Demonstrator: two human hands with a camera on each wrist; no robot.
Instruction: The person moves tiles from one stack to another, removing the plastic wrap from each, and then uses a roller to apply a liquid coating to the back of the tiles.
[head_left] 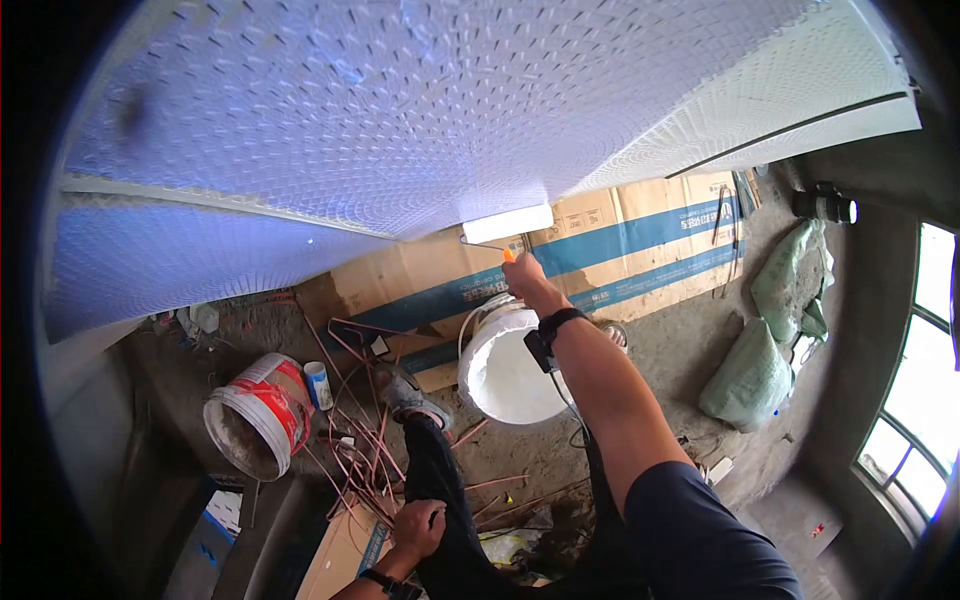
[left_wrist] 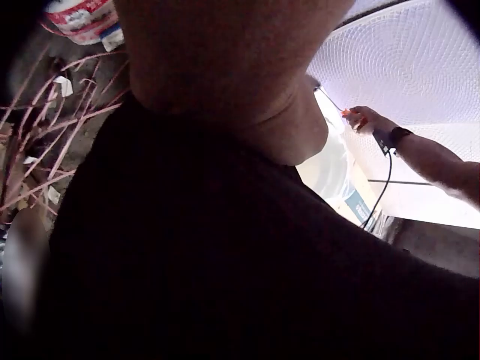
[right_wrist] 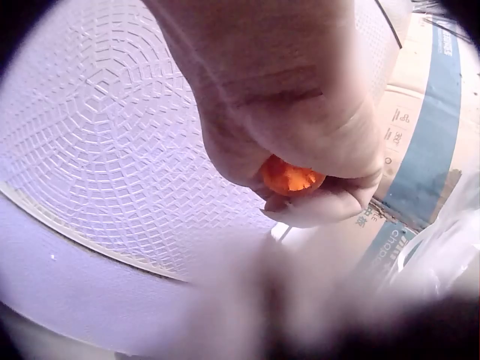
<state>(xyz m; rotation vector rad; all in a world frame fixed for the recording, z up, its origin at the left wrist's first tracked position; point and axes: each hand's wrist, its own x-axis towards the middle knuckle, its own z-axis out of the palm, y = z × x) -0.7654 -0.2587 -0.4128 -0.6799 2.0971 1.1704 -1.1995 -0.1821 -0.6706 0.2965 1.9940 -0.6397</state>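
My right hand [head_left: 527,280] grips the orange handle [right_wrist: 289,177] of a paint roller, fingers wrapped round it. The roller's white sleeve [head_left: 508,224] lies along the bottom edge of a large panel [head_left: 400,110] with a raised grid texture, the backs of tiles by their look. Below that hand stands a white bucket [head_left: 515,375] with white inside. My left hand [head_left: 418,527] rests on my left thigh, holding nothing; in the left wrist view it is large and dark against the trouser leg.
Flattened cardboard [head_left: 610,235] covers the floor under the panel. Copper-coloured rods [head_left: 365,460] lie tangled by my left foot, near a red and white bucket [head_left: 270,400] on its side and a small can [head_left: 318,385]. Green sacks [head_left: 750,375] sit at the right.
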